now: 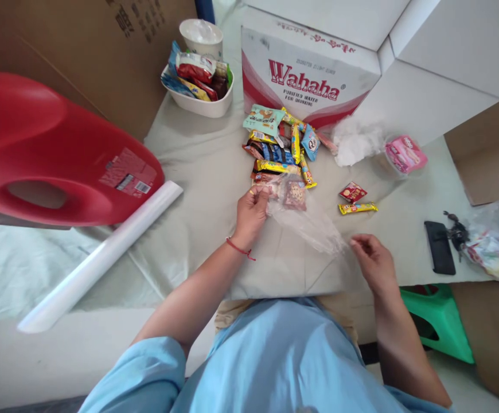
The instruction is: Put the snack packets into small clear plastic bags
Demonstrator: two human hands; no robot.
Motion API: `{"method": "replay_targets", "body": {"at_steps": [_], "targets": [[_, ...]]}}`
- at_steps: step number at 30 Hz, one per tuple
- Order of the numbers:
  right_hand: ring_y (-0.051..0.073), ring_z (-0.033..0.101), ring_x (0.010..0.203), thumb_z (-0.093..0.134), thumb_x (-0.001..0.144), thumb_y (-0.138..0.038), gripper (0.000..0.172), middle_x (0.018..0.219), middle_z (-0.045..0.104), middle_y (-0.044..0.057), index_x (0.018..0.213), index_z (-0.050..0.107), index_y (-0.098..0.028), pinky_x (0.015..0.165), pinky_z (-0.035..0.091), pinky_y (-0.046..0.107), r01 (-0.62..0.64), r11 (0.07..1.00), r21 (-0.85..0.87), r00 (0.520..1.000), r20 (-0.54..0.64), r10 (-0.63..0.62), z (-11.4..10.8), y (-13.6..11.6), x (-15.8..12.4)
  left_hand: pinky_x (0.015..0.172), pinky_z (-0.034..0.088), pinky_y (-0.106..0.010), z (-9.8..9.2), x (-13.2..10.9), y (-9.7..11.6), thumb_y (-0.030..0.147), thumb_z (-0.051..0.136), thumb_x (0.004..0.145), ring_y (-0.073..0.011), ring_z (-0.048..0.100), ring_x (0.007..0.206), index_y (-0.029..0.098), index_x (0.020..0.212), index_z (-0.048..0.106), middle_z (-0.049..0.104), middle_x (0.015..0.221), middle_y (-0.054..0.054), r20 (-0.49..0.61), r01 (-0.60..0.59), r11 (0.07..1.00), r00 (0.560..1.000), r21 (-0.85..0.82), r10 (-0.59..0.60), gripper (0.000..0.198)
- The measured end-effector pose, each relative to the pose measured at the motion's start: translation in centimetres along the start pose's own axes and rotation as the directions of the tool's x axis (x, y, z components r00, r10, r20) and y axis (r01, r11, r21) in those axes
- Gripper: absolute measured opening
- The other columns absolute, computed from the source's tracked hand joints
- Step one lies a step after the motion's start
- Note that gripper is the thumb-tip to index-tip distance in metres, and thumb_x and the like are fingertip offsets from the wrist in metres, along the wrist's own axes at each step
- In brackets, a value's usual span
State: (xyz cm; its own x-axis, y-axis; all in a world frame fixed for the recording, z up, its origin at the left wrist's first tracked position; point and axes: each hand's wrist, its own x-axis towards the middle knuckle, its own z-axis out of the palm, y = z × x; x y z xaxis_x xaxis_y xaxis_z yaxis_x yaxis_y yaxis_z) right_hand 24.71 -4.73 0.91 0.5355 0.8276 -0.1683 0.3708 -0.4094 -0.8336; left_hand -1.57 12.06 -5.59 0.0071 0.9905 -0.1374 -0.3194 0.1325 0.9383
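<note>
My left hand (252, 215) is closed in a pinch at one end of a thin clear plastic bag (314, 229). Beside those fingertips, a small wrapped snack (295, 196) with a speckled look shows at the bag's end. The bag stretches slackly to the right, where my right hand (375, 261) pinches its other end between thumb and fingers. Just beyond the left hand lies a pile of packaged snacks: yellow sticks (277, 167), a blue packet (310, 142) and a mint-green packet (263, 119). A red packet (353, 192) and a yellow stick (358, 208) lie apart, right of the pile.
A white Wahaha carton (305, 74) stands behind the pile. At left are a red jug (73, 149), a white roll (103, 258) and a snack-filled white bowl (198, 104). To the right sit a pink-labelled tub (405, 155), a black phone (440, 248) and keys (459, 234).
</note>
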Motion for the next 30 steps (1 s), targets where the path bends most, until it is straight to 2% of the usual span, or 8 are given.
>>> {"method": "replay_targets", "body": {"at_steps": [3,5,7,10,13,19,23,30], "targets": [[0.018,0.055,0.070,0.072,0.094,-0.046,0.021,0.082,0.067,0.003,0.094,0.073,-0.025,0.067,0.046,0.034,0.252,0.962,-0.101,0.952,-0.151,-0.266,1.7,-2.4,-0.7,0.049,0.026,-0.025,-0.1,-0.2,0.0,0.075,0.075,0.082,-0.0096,0.036,0.050,0.023,0.082,0.064,0.043,0.058,0.007,0.023,-0.011,1.000,1.000,0.028,0.011,0.053],[0.021,0.058,0.076,0.067,0.099,-0.042,0.017,0.087,0.068,0.004,0.098,0.073,-0.027,0.073,0.049,0.037,0.455,0.880,-0.139,0.886,-0.032,-0.463,4.2,-4.3,-1.0,0.048,0.025,-0.024,-0.1,-0.3,0.1,0.075,0.075,0.082,-0.0094,0.036,0.049,0.023,0.081,0.062,0.042,0.056,0.007,0.034,-0.008,1.000,0.999,0.027,0.007,0.054],[0.024,0.061,0.087,0.069,0.099,-0.044,0.020,0.095,0.070,0.008,0.105,0.075,-0.026,0.082,0.051,0.041,0.632,0.751,-0.191,0.774,0.103,-0.625,7.2,-5.8,-0.9,0.048,0.025,-0.024,0.0,-0.3,0.4,0.076,0.076,0.080,-0.0087,0.035,0.049,0.023,0.080,0.060,0.042,0.056,0.008,0.038,0.002,1.000,0.999,0.002,-0.002,0.055],[0.030,0.061,0.103,0.069,0.099,-0.044,0.027,0.112,0.073,0.013,0.114,0.076,-0.023,0.094,0.049,0.046,0.729,0.600,-0.329,0.676,0.209,-0.707,11.1,-6.6,0.1,0.047,0.024,-0.024,0.3,-0.4,0.8,0.076,0.079,0.077,-0.0072,0.033,0.048,0.022,0.081,0.060,0.042,0.056,0.009,0.060,0.026,0.999,0.998,-0.045,-0.023,0.057],[0.028,0.060,0.097,0.058,0.105,-0.033,0.022,0.103,0.075,0.011,0.105,0.077,-0.024,0.091,0.048,0.043,0.720,0.586,-0.371,0.686,0.253,-0.682,12.8,-6.4,1.6,0.044,0.021,-0.024,0.4,-0.5,1.3,0.079,0.079,0.075,-0.0064,0.031,0.046,0.022,0.081,0.058,0.040,0.055,0.009,0.102,0.082,0.992,0.992,-0.091,-0.073,0.060],[0.018,0.060,0.072,0.060,0.101,-0.037,0.020,0.085,0.070,0.004,0.096,0.075,-0.024,0.069,0.048,0.031,0.602,0.786,-0.144,0.796,0.197,-0.573,12.0,-6.6,2.6,0.040,0.016,-0.022,0.4,-0.9,2.1,0.084,0.072,0.074,-0.0080,0.044,0.050,0.023,0.090,0.059,0.056,0.067,0.004,0.260,0.330,0.925,0.925,-0.185,-0.278,0.065],[0.017,0.058,0.068,0.065,0.097,-0.039,0.019,0.081,0.068,0.003,0.092,0.075,-0.023,0.067,0.048,0.031,0.520,0.850,-0.091,0.851,0.141,-0.506,11.8,-7.0,2.2,0.044,0.024,-0.019,0.6,-1.5,2.1,0.055,0.094,0.065,-0.0082,0.049,0.064,0.022,0.091,0.061,0.060,0.082,0.003,0.314,0.260,0.952,0.928,-0.160,-0.200,0.054],[0.015,0.057,0.066,0.068,0.094,-0.041,0.019,0.082,0.069,0.002,0.092,0.075,-0.024,0.065,0.046,0.028,0.395,0.918,0.036,0.908,0.137,-0.396,11.7,-6.7,1.9,0.073,0.046,-0.026,0.4,-1.6,1.7,0.051,0.090,0.074,-0.0154,0.060,0.088,0.020,0.100,0.074,0.071,0.102,-0.005,0.428,0.103,0.993,0.901,-0.050,-0.072,0.044]]}}
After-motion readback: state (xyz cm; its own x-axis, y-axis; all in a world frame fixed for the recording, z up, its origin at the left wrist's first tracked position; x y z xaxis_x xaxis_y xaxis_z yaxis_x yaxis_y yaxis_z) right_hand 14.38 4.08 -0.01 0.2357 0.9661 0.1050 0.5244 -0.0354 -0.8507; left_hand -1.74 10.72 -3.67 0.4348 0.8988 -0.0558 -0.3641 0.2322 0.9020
